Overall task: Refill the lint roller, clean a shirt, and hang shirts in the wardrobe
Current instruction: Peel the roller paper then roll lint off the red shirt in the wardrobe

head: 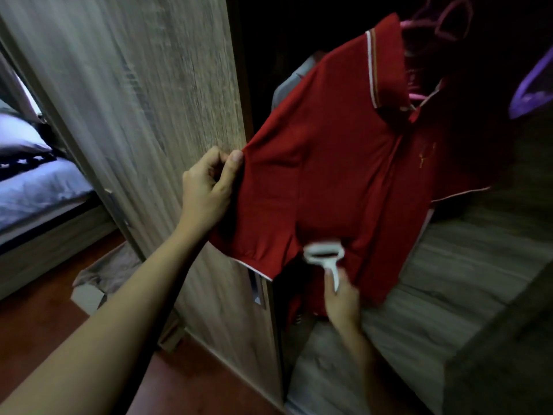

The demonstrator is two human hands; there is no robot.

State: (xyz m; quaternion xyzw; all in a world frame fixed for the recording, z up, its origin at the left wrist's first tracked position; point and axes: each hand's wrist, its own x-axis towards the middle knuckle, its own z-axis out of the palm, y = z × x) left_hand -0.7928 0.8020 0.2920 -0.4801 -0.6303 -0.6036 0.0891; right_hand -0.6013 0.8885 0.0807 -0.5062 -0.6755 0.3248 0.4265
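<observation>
Tension comes from the left hand point(209, 187), fingers pinching the red shirt point(338, 163) by its sleeve; the right hand point(341, 298), fingers closed on the lint roller point(324, 259), presses low; hard strokes could slip it off the pink hanger point(419, 97)

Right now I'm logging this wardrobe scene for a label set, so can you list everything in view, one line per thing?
polo shirt: one, red with white trim, hanging in the wardrobe opening
hanger: one, pink, at the shirt's collar
lint roller: one, white, against the shirt's lower front
wardrobe door: one, light wood grain, left of shirt
bed: one, pale bedding, far left
floor: reddish brown, lower left
left hand: pinching the shirt's sleeve
right hand: gripping the roller's handle
</observation>
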